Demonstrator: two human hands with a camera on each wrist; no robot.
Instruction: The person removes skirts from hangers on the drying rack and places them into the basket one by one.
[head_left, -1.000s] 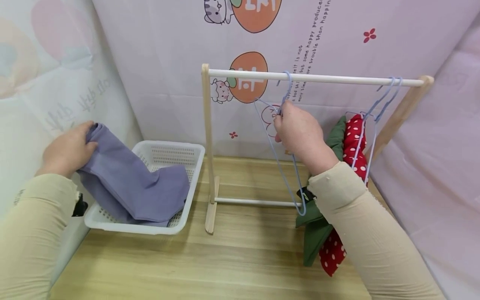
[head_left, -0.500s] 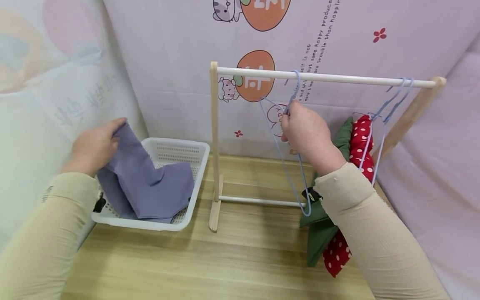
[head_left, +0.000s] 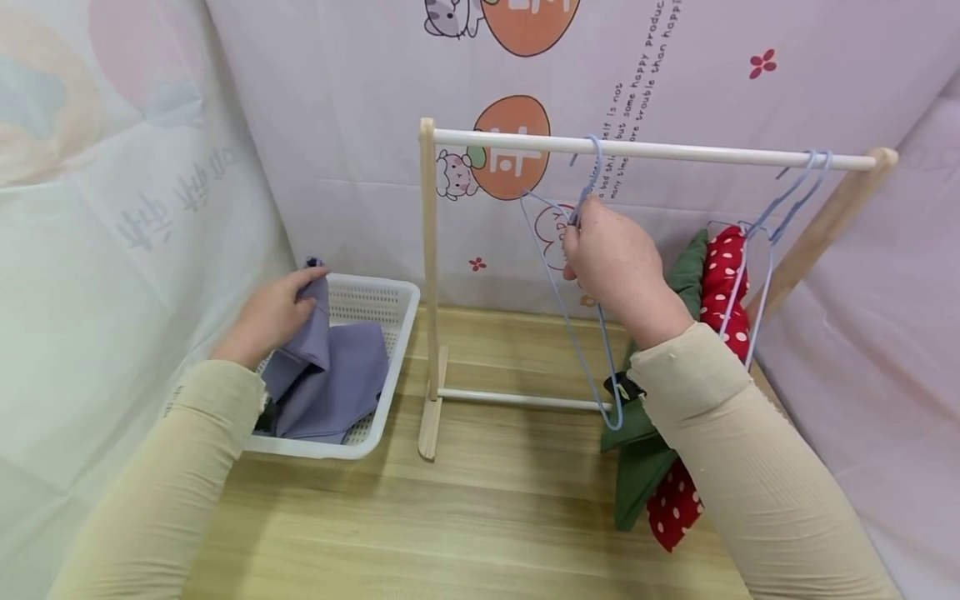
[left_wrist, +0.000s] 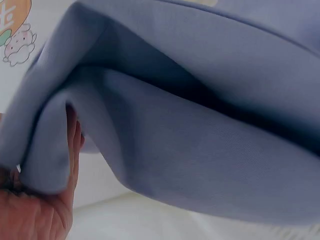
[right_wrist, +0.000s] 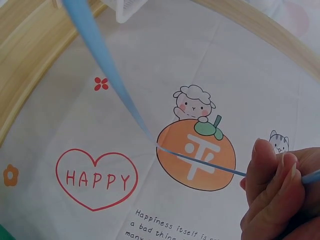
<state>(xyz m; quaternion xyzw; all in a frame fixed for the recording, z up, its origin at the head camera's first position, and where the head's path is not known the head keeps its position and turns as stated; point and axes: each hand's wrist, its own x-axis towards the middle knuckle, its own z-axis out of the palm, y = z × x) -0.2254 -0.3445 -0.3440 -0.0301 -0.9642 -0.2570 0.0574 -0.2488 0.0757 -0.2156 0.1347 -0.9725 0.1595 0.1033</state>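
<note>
My left hand (head_left: 273, 315) pinches the upper edge of a purple-grey cloth garment (head_left: 352, 367) at the left. The garment's lower part lies in a white plastic basket (head_left: 408, 321); in the left wrist view its folds (left_wrist: 200, 145) fill most of the picture, with the thumb and fingers around one fold. My right hand (head_left: 618, 262) grips a light blue hanger (head_left: 555, 283) just below its hook. That hook loops over the white top rail (head_left: 510, 142) of a small clothes rack. In the right wrist view the fingers (right_wrist: 272, 195) close around the blue hanger wire (right_wrist: 117, 82).
On the rack's right side hang a green garment (head_left: 637, 475) and a red one with white dots (head_left: 723, 262), on two blue hangers (head_left: 798, 192). The rack's wooden left post (head_left: 430, 250) stands beside the basket. Printed cloth (head_left: 345, 125) walls the wooden table (head_left: 450, 525).
My left hand has moved right across the basket with the garment's edge, which now folds over itself. My right hand keeps its grip on the hanger, with the view shifted slightly.
</note>
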